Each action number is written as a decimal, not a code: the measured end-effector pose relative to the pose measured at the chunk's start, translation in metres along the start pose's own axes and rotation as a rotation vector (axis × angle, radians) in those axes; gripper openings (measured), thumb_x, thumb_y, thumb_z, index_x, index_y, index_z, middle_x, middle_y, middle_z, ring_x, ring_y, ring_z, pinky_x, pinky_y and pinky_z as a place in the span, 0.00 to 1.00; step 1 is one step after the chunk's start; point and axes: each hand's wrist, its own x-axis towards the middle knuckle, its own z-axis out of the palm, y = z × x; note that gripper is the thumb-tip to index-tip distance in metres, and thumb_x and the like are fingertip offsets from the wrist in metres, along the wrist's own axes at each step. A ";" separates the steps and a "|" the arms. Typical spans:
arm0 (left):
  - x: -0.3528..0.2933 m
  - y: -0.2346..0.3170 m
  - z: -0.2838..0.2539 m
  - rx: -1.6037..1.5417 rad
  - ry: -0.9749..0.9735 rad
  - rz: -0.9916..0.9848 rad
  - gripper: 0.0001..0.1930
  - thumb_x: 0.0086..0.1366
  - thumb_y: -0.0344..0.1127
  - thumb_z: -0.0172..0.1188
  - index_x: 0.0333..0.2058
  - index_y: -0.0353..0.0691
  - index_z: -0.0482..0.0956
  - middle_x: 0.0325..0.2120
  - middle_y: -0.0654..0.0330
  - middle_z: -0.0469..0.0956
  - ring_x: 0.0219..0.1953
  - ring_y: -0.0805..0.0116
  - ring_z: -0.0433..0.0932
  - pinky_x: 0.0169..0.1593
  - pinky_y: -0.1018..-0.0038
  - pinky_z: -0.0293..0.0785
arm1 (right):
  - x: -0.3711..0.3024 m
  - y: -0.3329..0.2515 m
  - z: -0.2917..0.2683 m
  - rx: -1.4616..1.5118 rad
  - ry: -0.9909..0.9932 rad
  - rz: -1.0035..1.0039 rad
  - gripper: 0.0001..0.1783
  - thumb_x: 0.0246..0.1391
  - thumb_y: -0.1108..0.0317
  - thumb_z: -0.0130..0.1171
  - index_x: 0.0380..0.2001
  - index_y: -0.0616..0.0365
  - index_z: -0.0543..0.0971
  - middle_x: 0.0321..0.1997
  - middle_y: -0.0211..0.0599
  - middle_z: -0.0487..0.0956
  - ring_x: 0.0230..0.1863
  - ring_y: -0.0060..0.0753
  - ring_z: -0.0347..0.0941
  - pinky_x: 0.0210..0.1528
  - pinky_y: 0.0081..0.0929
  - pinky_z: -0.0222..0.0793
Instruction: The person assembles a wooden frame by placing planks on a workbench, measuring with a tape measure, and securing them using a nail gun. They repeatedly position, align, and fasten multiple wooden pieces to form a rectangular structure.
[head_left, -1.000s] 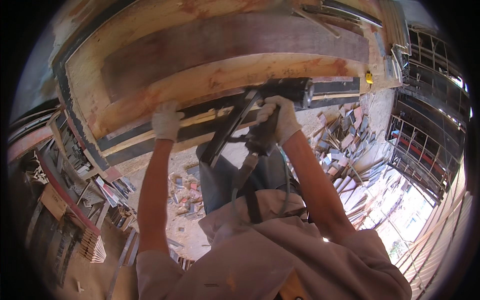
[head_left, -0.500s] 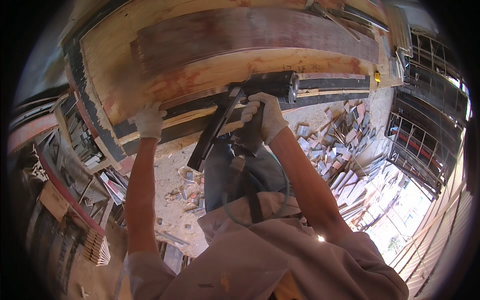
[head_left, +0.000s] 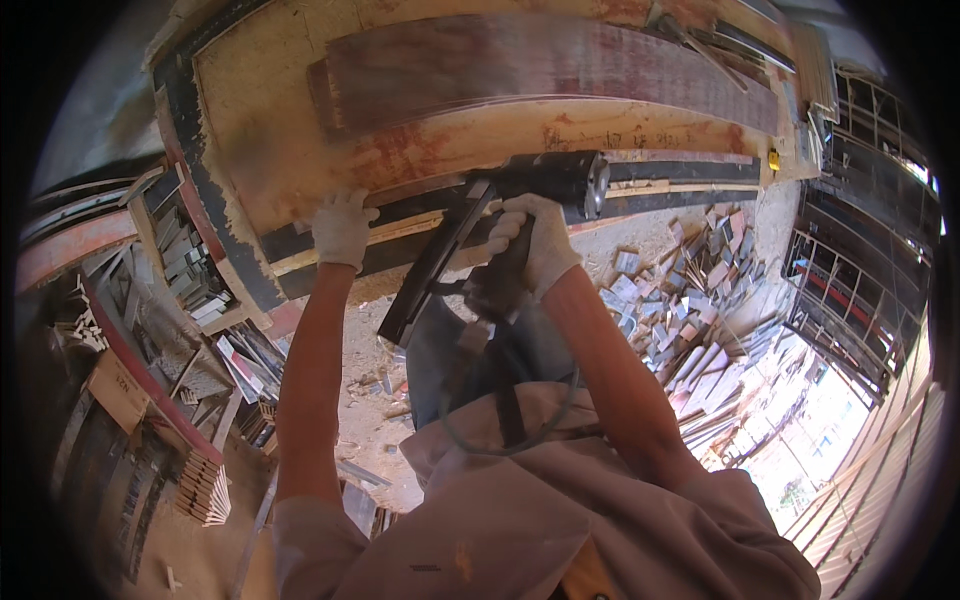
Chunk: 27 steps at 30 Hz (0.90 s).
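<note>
One black nail gun [head_left: 555, 175], up at the near edge of the tabletop [head_left: 265, 120]. Right hand [head_left: 540, 240], gloved, has its fingers wrapped round the handle: barrel-shaped body just above the knuckles, long magazine [head_left: 425, 280] slanting down-left past the fingertips. Can't see what's loaded in it. A hose [head_left: 530, 440] loops below the handle, over the person's lap.

Left hand [head_left: 342, 235], also gloved, sits on the tabletop edge left of the gun, apart from it. Thumb points toward the gun; can't tell whether those fingers pinch anything or just press.

Light and dark wood strips [head_left: 685, 186] run along that edge. Reddish-brown board [head_left: 540, 65] lies farther in; small yellow thing [head_left: 773, 160] at the right end.

Containers, from where I stand: timber-framed rack [head_left: 146, 232] on the left holds stacked short pieces [head_left: 192, 275]. Cardboard box [head_left: 117, 390] below it, contents can't be made out. Offcuts [head_left: 680, 275] heaped on the floor at right.
</note>
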 end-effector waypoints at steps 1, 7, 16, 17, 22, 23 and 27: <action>-0.001 -0.005 -0.002 -0.006 -0.008 0.026 0.19 0.58 0.44 0.68 0.49 0.49 0.84 0.45 0.56 0.82 0.50 0.53 0.79 0.53 0.58 0.76 | -0.001 0.002 0.000 0.012 -0.016 0.004 0.05 0.54 0.71 0.53 0.25 0.57 0.72 0.16 0.22 0.60 0.16 0.23 0.56 0.21 0.26 0.60; -0.029 -0.091 -0.005 -0.047 0.069 0.071 0.19 0.59 0.42 0.66 0.49 0.46 0.83 0.43 0.56 0.82 0.50 0.53 0.79 0.54 0.58 0.76 | -0.012 0.042 0.014 0.048 -0.047 -0.030 0.03 0.55 0.71 0.53 0.31 0.58 0.73 0.18 0.19 0.61 0.17 0.19 0.57 0.22 0.24 0.59; -0.030 -0.103 -0.024 -0.170 0.068 0.046 0.18 0.56 0.40 0.69 0.46 0.45 0.85 0.42 0.57 0.81 0.50 0.52 0.78 0.54 0.59 0.75 | 0.009 0.132 0.068 -0.048 0.030 -0.027 0.16 0.57 0.70 0.53 0.20 0.43 0.61 0.18 0.16 0.53 0.17 0.19 0.50 0.22 0.23 0.53; -0.030 -0.104 -0.025 -0.180 0.071 0.046 0.18 0.56 0.40 0.69 0.46 0.44 0.86 0.42 0.57 0.81 0.50 0.52 0.78 0.53 0.59 0.76 | 0.009 0.136 0.068 -0.052 0.045 -0.038 0.16 0.58 0.69 0.53 0.20 0.42 0.61 0.18 0.16 0.54 0.17 0.19 0.50 0.22 0.23 0.53; -0.035 -0.117 -0.014 -0.268 0.123 0.045 0.19 0.55 0.40 0.70 0.46 0.44 0.85 0.43 0.57 0.81 0.51 0.53 0.77 0.54 0.58 0.75 | 0.000 0.148 0.075 -0.036 0.037 -0.069 0.10 0.58 0.69 0.53 0.23 0.47 0.66 0.18 0.16 0.54 0.17 0.19 0.50 0.22 0.23 0.53; -0.037 -0.122 -0.009 -0.304 0.144 0.047 0.19 0.55 0.40 0.70 0.46 0.44 0.85 0.43 0.57 0.81 0.51 0.53 0.77 0.54 0.58 0.75 | 0.000 0.150 0.075 -0.012 0.003 -0.041 0.08 0.58 0.69 0.53 0.24 0.49 0.68 0.18 0.16 0.54 0.17 0.19 0.50 0.22 0.23 0.54; -0.040 -0.130 -0.008 -0.305 0.165 0.057 0.20 0.54 0.39 0.71 0.46 0.44 0.85 0.44 0.57 0.81 0.51 0.53 0.77 0.55 0.57 0.76 | 0.012 0.168 0.083 -0.031 -0.087 0.027 0.04 0.57 0.69 0.53 0.30 0.57 0.73 0.18 0.17 0.55 0.17 0.19 0.51 0.22 0.24 0.55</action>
